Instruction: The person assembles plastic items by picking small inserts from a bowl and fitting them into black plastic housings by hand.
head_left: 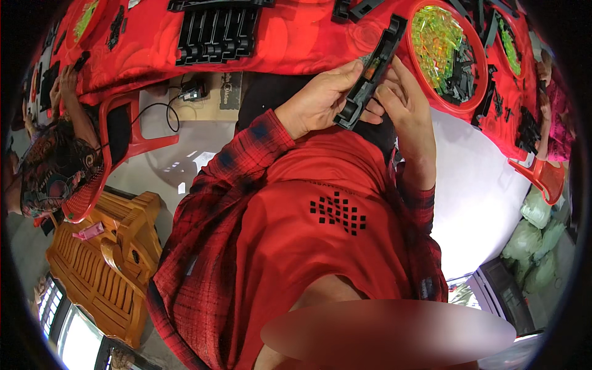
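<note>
A black plastic spirit level body (356, 97) is tilted over my lap, its upper end pointing away to the right. A small yellow-orange vial shows in its middle. My left hand (320, 97) grips the level from the left, thumb along its side. My right hand (404, 105) is closed against its right side with bent fingers; whether a small part sits in those fingers is hidden. Close by on the right, a red round tray (483, 77) holds yellow-green vials (435, 31) and small black plastic pieces (461, 77).
Several black level bodies (216, 34) lie in a row on the red-covered table (142, 49). Co-workers sit at the left (58, 154) and right (558, 123). A red plastic chair (105, 157) and a wooden chair (102, 271) stand left; pale bags (536, 228) lie right.
</note>
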`<action>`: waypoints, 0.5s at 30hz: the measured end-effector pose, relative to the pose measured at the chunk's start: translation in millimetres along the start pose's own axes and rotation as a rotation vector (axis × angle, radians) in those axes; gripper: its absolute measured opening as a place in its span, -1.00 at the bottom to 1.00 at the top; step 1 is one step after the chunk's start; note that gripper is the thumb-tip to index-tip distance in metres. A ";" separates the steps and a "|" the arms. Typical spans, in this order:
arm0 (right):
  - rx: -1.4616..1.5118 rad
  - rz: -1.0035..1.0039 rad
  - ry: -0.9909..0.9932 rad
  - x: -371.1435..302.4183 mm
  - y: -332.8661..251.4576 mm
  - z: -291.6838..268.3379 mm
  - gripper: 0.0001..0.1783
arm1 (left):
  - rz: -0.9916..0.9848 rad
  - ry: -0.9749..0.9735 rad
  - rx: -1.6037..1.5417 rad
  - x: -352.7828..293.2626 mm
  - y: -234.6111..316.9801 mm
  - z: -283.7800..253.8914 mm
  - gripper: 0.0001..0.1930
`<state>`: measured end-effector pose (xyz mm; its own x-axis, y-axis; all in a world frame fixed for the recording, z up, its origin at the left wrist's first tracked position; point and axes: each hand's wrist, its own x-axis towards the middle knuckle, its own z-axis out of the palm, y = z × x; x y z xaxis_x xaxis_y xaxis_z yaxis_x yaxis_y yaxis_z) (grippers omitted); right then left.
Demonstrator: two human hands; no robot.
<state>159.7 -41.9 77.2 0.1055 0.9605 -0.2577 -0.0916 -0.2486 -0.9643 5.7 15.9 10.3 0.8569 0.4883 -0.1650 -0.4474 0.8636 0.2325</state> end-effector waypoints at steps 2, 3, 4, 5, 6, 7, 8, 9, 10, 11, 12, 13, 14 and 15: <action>0.030 0.011 0.007 -1.8 -1.1 1.8 -0.34 | -0.001 0.013 0.010 -1.5 0.5 2.5 -0.51; 0.033 0.004 0.024 -2.2 -1.1 2.4 -0.35 | 0.001 0.014 0.009 -1.6 0.7 3.2 -0.51; 0.036 -0.003 0.042 -2.5 -0.8 2.7 -0.37 | 0.000 0.019 0.028 -1.6 0.6 3.6 -0.51; 0.036 -0.003 0.042 -2.6 -0.6 2.3 -0.37 | -0.002 0.025 0.048 -1.6 0.5 3.7 -0.51; 0.028 -0.003 0.052 -2.7 -0.4 1.4 -0.38 | -0.002 0.025 0.047 -1.5 0.2 3.4 -0.51; 0.020 -0.003 0.061 -2.5 -0.3 1.1 -0.38 | 0.001 0.029 0.075 -1.5 0.0 2.8 -0.50; 0.020 -0.002 0.060 -2.4 -0.2 1.3 -0.38 | 0.004 0.033 0.104 -1.4 -0.2 2.1 -0.49; 0.005 -0.013 0.065 -2.4 -0.2 1.5 -0.39 | 0.005 0.034 0.103 -0.9 -0.8 -0.3 -0.49; -0.011 -0.023 0.071 -2.8 -0.5 1.6 -0.39 | 0.011 0.000 0.052 0.0 -1.2 -2.1 -0.52; -0.011 -0.022 0.072 -3.0 -1.2 1.7 -0.39 | 0.017 -0.034 0.001 0.4 -1.5 -3.1 -0.55; -0.018 -0.010 0.076 -3.2 -2.3 1.8 -0.39 | 0.016 -0.034 0.000 0.3 -2.0 -3.3 -0.55; -0.023 0.002 0.079 -3.3 -2.2 2.0 -0.39 | 0.020 -0.001 0.043 -0.6 -1.5 -0.6 -0.55; -0.022 0.003 0.078 -3.3 -0.9 1.8 -0.39 | 0.025 0.032 0.087 -1.2 -1.3 0.8 -0.54; -0.008 0.003 0.083 -3.0 1.1 1.5 -0.38 | 0.024 0.033 0.087 -1.2 -1.5 0.3 -0.54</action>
<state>157.9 -44.9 77.1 0.1867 0.9462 -0.2644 -0.0845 -0.2527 -0.9639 5.4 13.9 10.4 0.8364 0.5143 -0.1898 -0.4428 0.8379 0.3191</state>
